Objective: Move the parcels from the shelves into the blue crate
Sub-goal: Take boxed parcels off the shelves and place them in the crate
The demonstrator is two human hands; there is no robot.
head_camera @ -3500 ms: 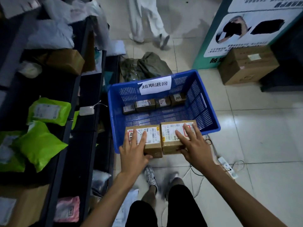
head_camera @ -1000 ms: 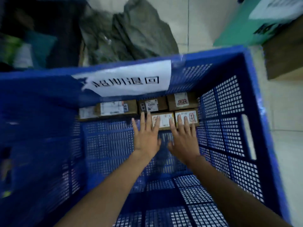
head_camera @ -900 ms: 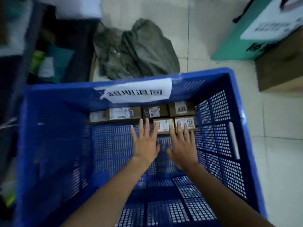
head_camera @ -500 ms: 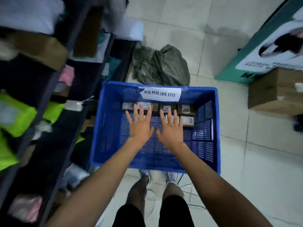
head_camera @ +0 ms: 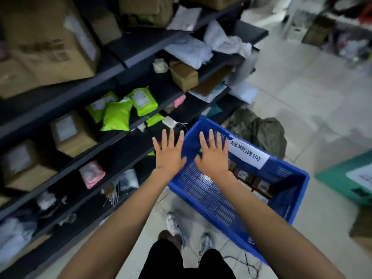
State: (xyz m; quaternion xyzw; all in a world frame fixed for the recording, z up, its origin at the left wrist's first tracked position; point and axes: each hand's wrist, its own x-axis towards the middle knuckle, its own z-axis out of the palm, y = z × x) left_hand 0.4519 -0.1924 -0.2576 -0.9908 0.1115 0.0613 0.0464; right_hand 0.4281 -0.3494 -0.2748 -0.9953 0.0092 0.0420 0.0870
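Dark shelves [head_camera: 128,57] fill the left of the frame, bearing cardboard boxes and green parcels [head_camera: 117,115]. Blue crate [head_camera: 281,210], lower right, holds small boxes [head_camera: 259,185]. Left hand [head_camera: 170,156] and right hand [head_camera: 213,158], centre frame, fingers spread wide, empty.

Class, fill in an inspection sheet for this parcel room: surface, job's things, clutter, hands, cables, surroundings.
Surface: pale tiled floor.
Job's things: blue crate on the floor holding small brown boxes; green bags and cardboard boxes on the dark shelves.
Clutter: crumpled grey-green sack behind the crate.
Hands: left hand and right hand open, empty, fingers spread.
Cables: black cable by the crate.
Surroundings: green sign board on the right.
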